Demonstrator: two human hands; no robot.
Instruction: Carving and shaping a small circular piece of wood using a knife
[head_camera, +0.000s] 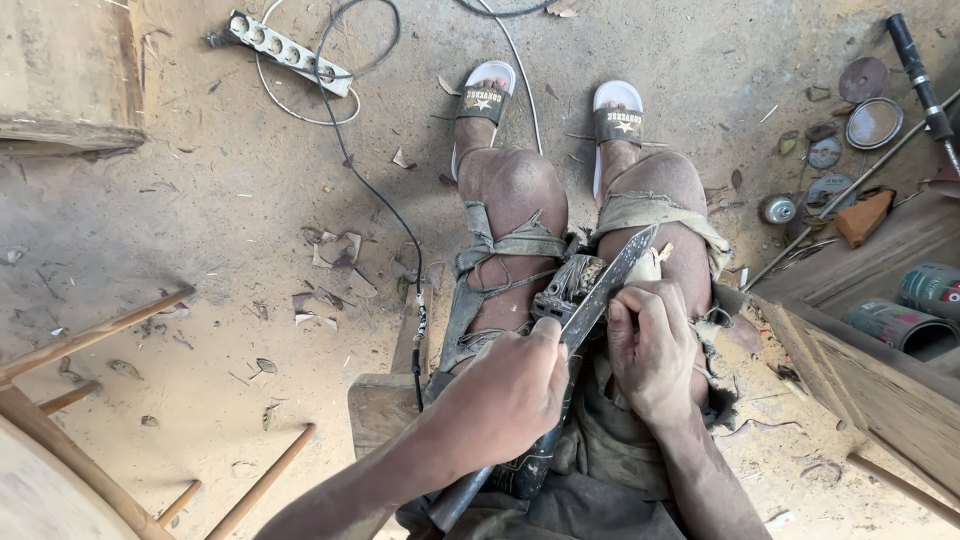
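Steel and wood meet in the person's lap: a long, flat knife blade (608, 285) runs from the left hand (505, 400) at about seven o'clock up to its point at one o'clock, over the right knee. The left hand is wrapped shut around the knife where blade joins handle, and the dark handle (470, 495) sticks out below the wrist. The right hand (655, 350) has its fingers curled and pressed together on a small pale wooden piece (652, 266), pinning it against the right thigh just at three o'clock of the blade; only a sliver of it shows past the fingertips. Between the knees, at twelve o'clock of the left hand, sits a dark, dusty power tool (565, 285) that the blade crosses; whether they touch I cannot tell. The blade looks stiff, fairly heavy and worn, dull grey with a scuffed face, so it is probably best held well back on the handle, away from the edge. The wooden piece seems light, hard and dry, small enough to slip, likely needing a firm pinch close to the cut but clear of the blade's path. Off at two o'clock lie round grinding discs (862, 78) and cans (930, 290) beside a wooden frame (870, 390); at eleven o'clock a white power strip (290, 52) rests on the dusty floor (200, 200).
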